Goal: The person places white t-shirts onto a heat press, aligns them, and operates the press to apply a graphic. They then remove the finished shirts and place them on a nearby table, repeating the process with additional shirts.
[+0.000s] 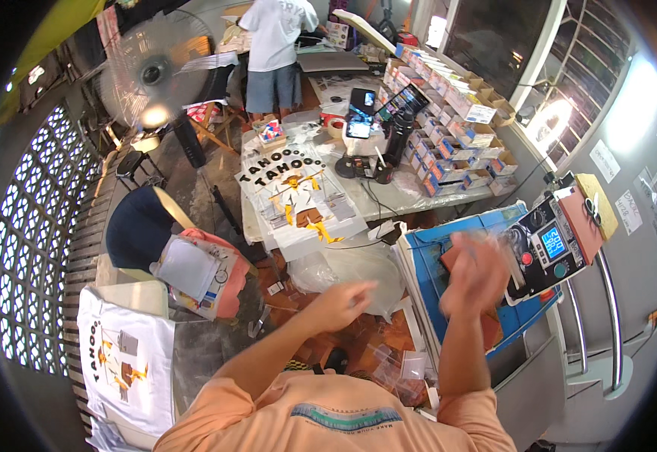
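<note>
My left hand [346, 306] is in the air in front of my body, its fingers drawn together; whether anything small sits in them is hidden. Blurred by motion, my right hand [476, 273] is above the blue surface [428, 264] beside a heat press [547, 248] with a lit display and coloured buttons. What its fingers do is smeared. Beyond my hands, a printed transfer sheet [298, 200] with black lettering and a figure in a straw hat lies on the table. A white T-shirt [129, 369] bearing a similar print hangs over a chair at lower left.
Stacked small boxes [456, 143] line the table's right side near phones on stands [360, 120]. A spinning fan [151, 71] stands far left. Another person [275, 53] works at the back. Left of me, a chair [140, 226] holds pink cloth and papers.
</note>
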Tool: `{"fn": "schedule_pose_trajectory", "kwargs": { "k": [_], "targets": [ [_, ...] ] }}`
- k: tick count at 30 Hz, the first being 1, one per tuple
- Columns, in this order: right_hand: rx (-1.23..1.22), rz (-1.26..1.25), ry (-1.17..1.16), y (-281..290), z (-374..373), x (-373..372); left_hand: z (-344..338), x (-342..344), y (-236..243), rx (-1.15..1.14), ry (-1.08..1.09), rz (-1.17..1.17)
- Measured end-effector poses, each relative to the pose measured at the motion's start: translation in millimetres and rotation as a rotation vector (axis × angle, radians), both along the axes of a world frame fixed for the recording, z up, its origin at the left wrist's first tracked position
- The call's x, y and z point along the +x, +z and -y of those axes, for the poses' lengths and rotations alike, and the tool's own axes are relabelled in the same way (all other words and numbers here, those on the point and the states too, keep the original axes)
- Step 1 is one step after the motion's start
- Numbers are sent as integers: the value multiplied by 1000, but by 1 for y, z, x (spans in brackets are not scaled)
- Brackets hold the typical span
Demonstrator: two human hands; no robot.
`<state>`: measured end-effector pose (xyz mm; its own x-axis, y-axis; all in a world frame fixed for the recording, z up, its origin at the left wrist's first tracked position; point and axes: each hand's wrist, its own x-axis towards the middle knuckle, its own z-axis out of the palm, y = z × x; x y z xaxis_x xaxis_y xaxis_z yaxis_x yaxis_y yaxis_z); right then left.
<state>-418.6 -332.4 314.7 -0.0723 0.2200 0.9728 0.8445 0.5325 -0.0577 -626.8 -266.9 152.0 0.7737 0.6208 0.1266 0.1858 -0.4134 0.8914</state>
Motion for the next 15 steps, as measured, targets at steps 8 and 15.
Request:
{"fn": "schedule_pose_trajectory", "kwargs": {
  "k": [8, 15],
  "targets": [
    [-196, 101, -57, 92, 1, -103, 98, -270, -134, -87, 771, -150],
    [-536, 467, 797, 82, -18, -470, 226, -501, -190, 91, 1769, -717]
  ]
}}
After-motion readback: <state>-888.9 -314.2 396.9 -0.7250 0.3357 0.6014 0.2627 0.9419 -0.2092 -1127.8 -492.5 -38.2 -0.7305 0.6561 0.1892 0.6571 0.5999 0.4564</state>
